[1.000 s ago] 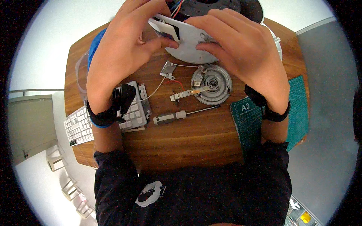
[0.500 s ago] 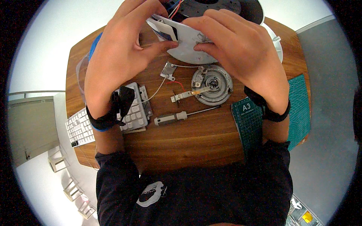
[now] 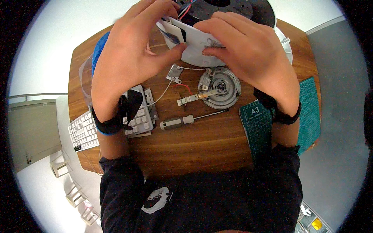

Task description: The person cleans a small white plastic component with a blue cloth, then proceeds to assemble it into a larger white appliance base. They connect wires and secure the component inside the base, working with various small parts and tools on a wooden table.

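My left hand (image 3: 132, 58) grips the left end of a curved white plastic housing (image 3: 198, 50), thumb beside a pale inset piece with a dark opening. My right hand (image 3: 254, 58) holds the same housing from the right, its thumb pressed near the middle. Below them lie a round metal plate (image 3: 228, 94) with a narrow strip assembly (image 3: 185, 100) reaching left, and a small metal bracket (image 3: 173, 73) with white and red wires. A grey-handled screwdriver (image 3: 176, 122) rests lower down on the wooden table (image 3: 194, 148).
A white keyboard (image 3: 83, 131) and another keypad (image 3: 138, 121) sit at left near a clear plastic piece (image 3: 84, 76) and a blue item (image 3: 99, 46). A green cutting mat (image 3: 309, 122) lies at right. Black round parts with wires (image 3: 252, 9) and a white round part (image 3: 285, 44) are behind my hands.
Both hands and the white housing have shifted slightly to the right in the picture. The grip on the housing stays much the same.
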The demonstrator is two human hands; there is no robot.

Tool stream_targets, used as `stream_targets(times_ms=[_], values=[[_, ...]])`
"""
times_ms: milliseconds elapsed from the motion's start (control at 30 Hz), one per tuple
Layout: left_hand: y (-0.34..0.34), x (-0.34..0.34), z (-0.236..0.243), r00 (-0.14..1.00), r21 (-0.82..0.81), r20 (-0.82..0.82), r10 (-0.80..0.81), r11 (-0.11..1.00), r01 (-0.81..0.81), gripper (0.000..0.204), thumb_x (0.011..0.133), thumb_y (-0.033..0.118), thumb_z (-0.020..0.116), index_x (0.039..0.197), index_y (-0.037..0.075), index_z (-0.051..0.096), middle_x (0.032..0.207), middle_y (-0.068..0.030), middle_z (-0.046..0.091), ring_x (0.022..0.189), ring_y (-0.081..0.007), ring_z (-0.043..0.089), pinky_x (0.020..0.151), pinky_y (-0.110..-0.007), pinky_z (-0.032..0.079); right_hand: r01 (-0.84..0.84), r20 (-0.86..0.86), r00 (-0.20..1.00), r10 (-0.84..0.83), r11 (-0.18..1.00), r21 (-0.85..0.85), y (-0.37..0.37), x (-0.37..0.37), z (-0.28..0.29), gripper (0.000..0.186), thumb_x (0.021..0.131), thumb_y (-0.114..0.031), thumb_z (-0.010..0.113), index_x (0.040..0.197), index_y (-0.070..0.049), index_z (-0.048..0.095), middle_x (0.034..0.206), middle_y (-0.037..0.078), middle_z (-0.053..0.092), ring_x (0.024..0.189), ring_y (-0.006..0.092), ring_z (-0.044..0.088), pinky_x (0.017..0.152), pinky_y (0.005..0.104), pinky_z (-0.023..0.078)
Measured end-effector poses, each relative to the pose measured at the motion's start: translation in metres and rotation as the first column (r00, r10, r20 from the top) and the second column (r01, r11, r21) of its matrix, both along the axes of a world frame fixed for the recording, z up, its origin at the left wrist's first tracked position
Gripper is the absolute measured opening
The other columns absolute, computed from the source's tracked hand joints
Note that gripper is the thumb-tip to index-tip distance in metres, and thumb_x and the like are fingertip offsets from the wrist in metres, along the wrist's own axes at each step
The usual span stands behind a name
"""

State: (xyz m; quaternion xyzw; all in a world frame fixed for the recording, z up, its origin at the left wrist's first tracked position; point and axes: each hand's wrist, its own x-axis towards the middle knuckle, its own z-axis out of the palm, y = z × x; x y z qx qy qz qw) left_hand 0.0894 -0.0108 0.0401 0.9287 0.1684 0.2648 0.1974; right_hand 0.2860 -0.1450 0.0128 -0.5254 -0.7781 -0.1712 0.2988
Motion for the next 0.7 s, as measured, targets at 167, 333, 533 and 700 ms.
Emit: stream_targets(times_ms=[167,333,533,700], values=[[0.003,0.001,-0.005,0.999,0.028,0.028,-0.024,0.999,0.023,0.042,0.075,0.012,0.083,0.110,-0.002,0.065,0.105,-0.0149,0.065,0.092,-0.0306,0.069,0.081,-0.039,0.055,0.003,-0.029,1.000,-0.005,0.997,-0.082,-0.002,0.003,0.004,0.046,0.078,-0.010,0.087,0.121,-0.009,0.071,0.105,0.009,0.071,0.096,0.0329,0.072,0.076,0.0416,0.059],[0.002,0.002,-0.006,0.999,-0.012,0.034,-0.017,1.000,0.017,0.043,0.074,0.012,0.083,0.110,-0.002,0.065,0.104,-0.0148,0.064,0.090,-0.0306,0.068,0.079,-0.039,0.055,0.001,-0.019,1.000,-0.003,0.996,-0.087,-0.003,0.005,0.005,0.045,0.079,-0.010,0.087,0.121,-0.008,0.071,0.105,0.010,0.070,0.096,0.0348,0.071,0.077,0.0431,0.058],[-0.018,0.004,0.009,0.997,0.058,-0.032,0.068,0.996,-0.066,0.046,0.074,0.012,0.087,0.112,-0.001,0.065,0.106,-0.0149,0.067,0.092,-0.0317,0.070,0.081,-0.039,0.056,-0.005,-0.039,0.999,-0.002,0.987,-0.160,-0.003,0.010,0.008,0.040,0.082,-0.010,0.085,0.120,-0.009,0.071,0.105,0.012,0.071,0.096,0.0357,0.071,0.078,0.0429,0.058],[0.010,-0.009,-0.006,0.999,0.174,-0.052,0.001,0.985,0.008,0.041,0.083,0.014,0.086,0.121,0.006,0.072,0.120,-0.0115,0.077,0.111,-0.0339,0.075,0.093,-0.038,0.058,0.000,-0.092,0.996,-0.014,0.990,-0.141,-0.004,-0.001,0.005,0.036,0.084,-0.008,0.084,0.117,-0.009,0.071,0.103,0.012,0.072,0.094,0.0351,0.072,0.077,0.0416,0.058]])
